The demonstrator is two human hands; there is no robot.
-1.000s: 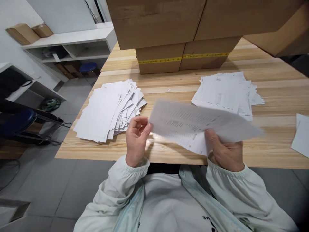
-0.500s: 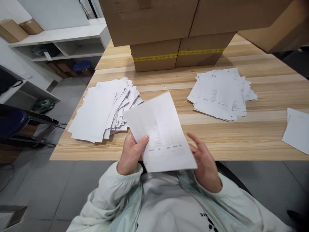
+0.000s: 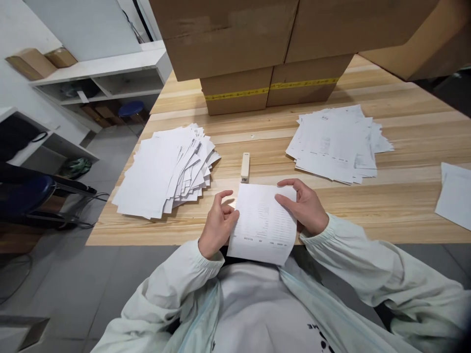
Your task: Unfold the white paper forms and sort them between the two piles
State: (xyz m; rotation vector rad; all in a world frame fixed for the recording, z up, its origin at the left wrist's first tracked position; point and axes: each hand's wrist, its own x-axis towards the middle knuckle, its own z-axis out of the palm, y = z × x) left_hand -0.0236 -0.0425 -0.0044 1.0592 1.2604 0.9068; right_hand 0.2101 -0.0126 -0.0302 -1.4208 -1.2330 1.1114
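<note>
Printed paper (image 3: 263, 225) is held between my two hands over the table's front edge. My left hand (image 3: 218, 226) is at its left edge, the thumb against the margin and the index finger curled out to the side. My right hand (image 3: 307, 208) grips the upper right corner, thumb on top and fingers behind. Just beyond the paper's far edge lies a cream stapler (image 3: 245, 166). Whether the paper is one sheet or several cannot be made out.
A messy paper pile (image 3: 150, 171) lies to the left, another pile (image 3: 331, 142) to the right. More paper (image 3: 456, 196) sits at the far right. Cardboard boxes (image 3: 235, 93) are stacked at the back of the wooden table (image 3: 386, 211). A blue stool (image 3: 27, 196) stands left.
The paper has turned straighter and come down, uncovering the stapler. My right hand, formerly beside the lower right corner, now grips the upper right corner. My left hand has shifted right.
</note>
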